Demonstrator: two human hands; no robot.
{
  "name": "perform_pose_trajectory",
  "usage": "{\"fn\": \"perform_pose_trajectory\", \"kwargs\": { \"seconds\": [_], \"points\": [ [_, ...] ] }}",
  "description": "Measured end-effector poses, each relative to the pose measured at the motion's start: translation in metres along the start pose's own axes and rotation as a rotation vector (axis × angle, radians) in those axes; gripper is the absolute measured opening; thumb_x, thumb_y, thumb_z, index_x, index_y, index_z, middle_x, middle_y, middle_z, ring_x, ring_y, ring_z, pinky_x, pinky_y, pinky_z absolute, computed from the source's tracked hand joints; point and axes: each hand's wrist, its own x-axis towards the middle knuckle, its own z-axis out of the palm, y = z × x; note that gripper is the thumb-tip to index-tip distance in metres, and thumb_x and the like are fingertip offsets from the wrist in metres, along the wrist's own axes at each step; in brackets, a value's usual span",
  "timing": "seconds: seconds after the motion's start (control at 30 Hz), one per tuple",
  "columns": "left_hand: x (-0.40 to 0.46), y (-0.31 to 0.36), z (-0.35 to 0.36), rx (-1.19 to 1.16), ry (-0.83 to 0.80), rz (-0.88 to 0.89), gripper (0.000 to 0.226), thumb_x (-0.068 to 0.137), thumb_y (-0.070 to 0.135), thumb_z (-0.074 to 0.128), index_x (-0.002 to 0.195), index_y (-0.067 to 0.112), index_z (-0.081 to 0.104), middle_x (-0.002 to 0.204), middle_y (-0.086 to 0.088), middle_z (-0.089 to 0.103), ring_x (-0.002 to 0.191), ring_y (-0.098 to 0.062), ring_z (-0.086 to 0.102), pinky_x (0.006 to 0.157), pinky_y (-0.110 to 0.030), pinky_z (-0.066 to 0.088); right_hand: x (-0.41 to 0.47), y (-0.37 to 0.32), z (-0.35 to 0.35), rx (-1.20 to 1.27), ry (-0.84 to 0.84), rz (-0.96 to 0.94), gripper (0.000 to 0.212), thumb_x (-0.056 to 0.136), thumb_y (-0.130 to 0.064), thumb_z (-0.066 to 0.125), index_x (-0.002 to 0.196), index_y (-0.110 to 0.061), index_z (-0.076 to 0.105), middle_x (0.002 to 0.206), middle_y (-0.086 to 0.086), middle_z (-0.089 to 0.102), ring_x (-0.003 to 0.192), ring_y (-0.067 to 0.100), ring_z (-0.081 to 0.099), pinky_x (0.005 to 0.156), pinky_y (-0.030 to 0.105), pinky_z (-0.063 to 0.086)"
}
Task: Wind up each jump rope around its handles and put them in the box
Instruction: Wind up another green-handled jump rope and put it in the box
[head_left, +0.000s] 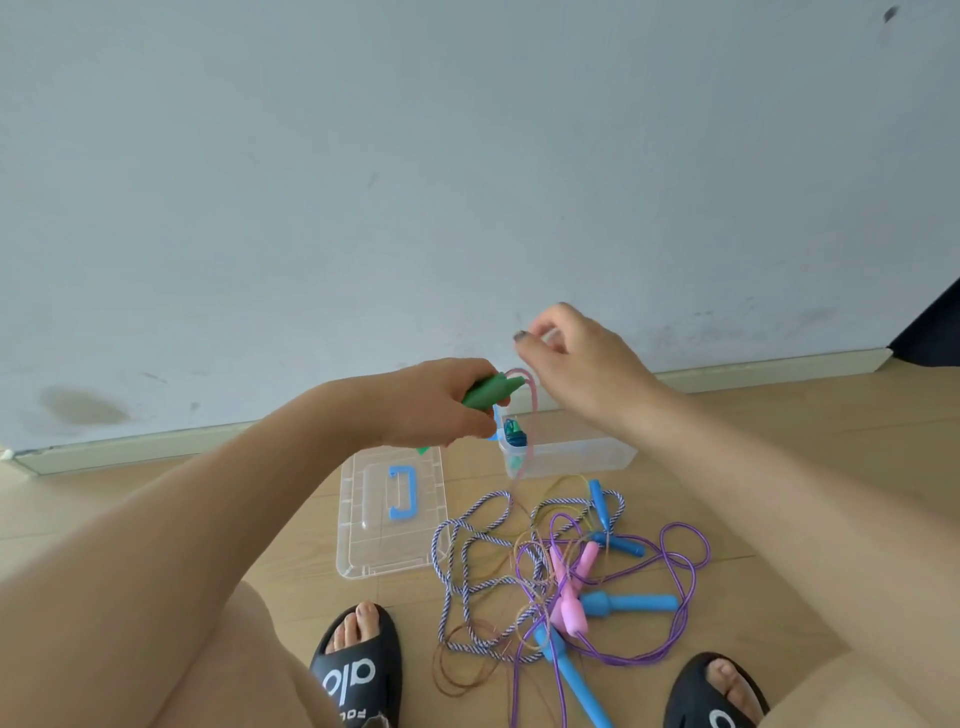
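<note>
My left hand (436, 405) grips a pair of green jump-rope handles (491, 391), held in the air over the box. A pink rope (531, 415) loops out of the handle tips and hangs down past the box. My right hand (576, 358) is raised just right of the handles, thumb and forefinger pinched together near the rope's upper end. The clear plastic box (587, 456) stands on the floor by the wall with a wound rope inside. Below it lies a tangle of ropes (561, 566) with blue handles (631, 603) and pink handles (571, 587).
The box's clear lid (363, 540) with a blue carry handle lies on the wooden floor left of the tangle. My two feet in black slides (358, 670) stand at the bottom, either side of the ropes. A pale wall and skirting board run behind the box.
</note>
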Motion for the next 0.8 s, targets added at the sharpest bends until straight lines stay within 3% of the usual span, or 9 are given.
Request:
{"fn": "perform_pose_trajectory", "kwargs": {
  "seconds": [0.07, 0.17, 0.23, 0.3, 0.43, 0.5, 0.57, 0.63, 0.8],
  "points": [
    [0.0, 0.002, 0.001, 0.066, -0.027, 0.042, 0.024, 0.088, 0.018, 0.06, 0.109, 0.029, 0.059, 0.097, -0.005, 0.065, 0.069, -0.016, 0.056, 0.072, -0.04, 0.053, -0.004, -0.006, 0.005, 0.143, -0.138, -0.06, 0.034, 0.101, -0.042, 0.044, 0.106, -0.015, 0.062, 0.097, -0.002, 0.067, 0.095, 0.019, 0.061, 0.081, 0.037, 0.044],
    [-0.002, 0.005, 0.002, 0.062, -0.032, 0.107, 0.029, 0.089, 0.015, 0.06, 0.092, 0.044, 0.061, 0.076, 0.019, 0.061, 0.068, -0.008, 0.055, 0.072, -0.03, 0.051, -0.005, -0.004, 0.006, 0.158, -0.278, -0.075, 0.046, 0.102, -0.045, 0.04, 0.084, -0.009, 0.06, 0.073, 0.003, 0.069, 0.074, 0.027, 0.067, 0.082, 0.046, 0.051],
    [-0.002, 0.009, 0.004, 0.054, -0.029, 0.124, 0.034, 0.091, 0.015, 0.057, 0.086, 0.049, 0.057, 0.075, 0.02, 0.061, 0.067, -0.006, 0.057, 0.071, -0.025, 0.051, -0.002, -0.001, 0.004, 0.198, -0.319, -0.014, 0.051, 0.1, -0.052, 0.039, 0.081, -0.01, 0.059, 0.065, 0.0, 0.065, 0.052, 0.022, 0.061, 0.068, 0.043, 0.054],
    [-0.002, 0.011, 0.006, 0.051, -0.018, 0.13, 0.025, 0.096, 0.019, 0.053, 0.098, 0.044, 0.055, 0.077, 0.013, 0.061, 0.065, -0.009, 0.059, 0.069, -0.023, 0.053, 0.001, 0.0, 0.001, 0.177, -0.313, 0.023, 0.059, 0.099, -0.057, 0.036, 0.085, -0.007, 0.063, 0.067, 0.0, 0.064, 0.041, 0.013, 0.05, 0.05, 0.029, 0.044],
    [-0.002, 0.01, 0.0, 0.096, 0.014, 0.084, 0.016, 0.098, 0.034, 0.053, 0.114, 0.036, 0.052, 0.074, 0.01, 0.06, 0.06, -0.009, 0.059, 0.063, -0.027, 0.056, 0.003, 0.006, -0.002, -0.009, -0.267, -0.036, 0.058, 0.103, -0.05, 0.033, 0.075, -0.01, 0.064, 0.066, -0.001, 0.067, 0.053, 0.009, 0.049, 0.057, 0.026, 0.035],
    [-0.002, 0.008, -0.003, 0.146, 0.028, 0.039, 0.013, 0.096, 0.042, 0.055, 0.102, 0.03, 0.054, 0.071, 0.01, 0.06, 0.055, -0.004, 0.055, 0.061, -0.026, 0.05, 0.005, 0.009, -0.003, -0.041, -0.23, -0.07, 0.052, 0.103, -0.045, 0.039, 0.064, -0.011, 0.049, 0.061, 0.002, 0.057, 0.051, 0.013, 0.043, 0.056, 0.03, 0.033],
    [-0.001, 0.006, -0.003, 0.13, 0.014, 0.024, 0.025, 0.095, 0.045, 0.056, 0.09, 0.021, 0.056, 0.066, 0.008, 0.059, 0.054, -0.008, 0.052, 0.06, -0.027, 0.047, 0.007, 0.01, -0.003, 0.023, -0.202, -0.073, 0.049, 0.101, -0.043, 0.045, 0.063, -0.013, 0.043, 0.058, 0.001, 0.048, 0.05, 0.014, 0.036, 0.054, 0.03, 0.029],
    [-0.002, 0.005, -0.005, 0.071, -0.007, 0.016, 0.035, 0.094, 0.048, 0.057, 0.087, 0.014, 0.057, 0.065, 0.003, 0.057, 0.056, -0.014, 0.051, 0.059, -0.028, 0.047, 0.007, 0.01, -0.004, 0.09, -0.18, -0.071, 0.047, 0.099, -0.043, 0.051, 0.062, -0.015, 0.047, 0.05, -0.01, 0.046, 0.044, 0.007, 0.036, 0.053, 0.027, 0.03],
    [-0.005, 0.003, -0.008, 0.04, -0.004, -0.03, 0.041, 0.091, 0.049, 0.06, 0.087, 0.008, 0.06, 0.065, 0.001, 0.056, 0.057, -0.017, 0.051, 0.061, -0.029, 0.046, 0.004, 0.013, -0.008, 0.23, -0.171, -0.029, 0.034, 0.097, -0.039, 0.057, 0.072, -0.016, 0.058, 0.061, -0.006, 0.05, 0.038, 0.003, 0.035, 0.046, 0.018, 0.029]
  ]
}}
